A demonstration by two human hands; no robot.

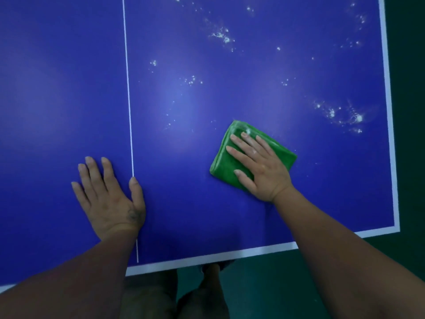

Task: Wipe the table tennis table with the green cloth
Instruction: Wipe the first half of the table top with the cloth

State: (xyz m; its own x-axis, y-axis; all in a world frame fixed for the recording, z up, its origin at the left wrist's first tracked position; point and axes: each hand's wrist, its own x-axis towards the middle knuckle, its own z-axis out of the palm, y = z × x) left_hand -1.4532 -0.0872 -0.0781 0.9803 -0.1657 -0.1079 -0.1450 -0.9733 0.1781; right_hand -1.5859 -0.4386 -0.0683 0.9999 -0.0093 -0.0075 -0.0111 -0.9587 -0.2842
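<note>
- Both hands lie flat: right hand (pixel 259 166) presses the folded green cloth (pixel 224 162) onto the bench (pixel 230 215) near its right corner; left hand (pixel 108 199) braces bare.
- Ungripped, the cloth may slip, missing white specks (pixel 338 113) beyond.

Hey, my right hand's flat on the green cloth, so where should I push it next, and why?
Probably slide the green cloth forward and to the right, into the white specks near the right edge of the table. The right hand presses flat on the cloth, that patch looks like the nearest thick one, and the left hand braces on the table.
</note>
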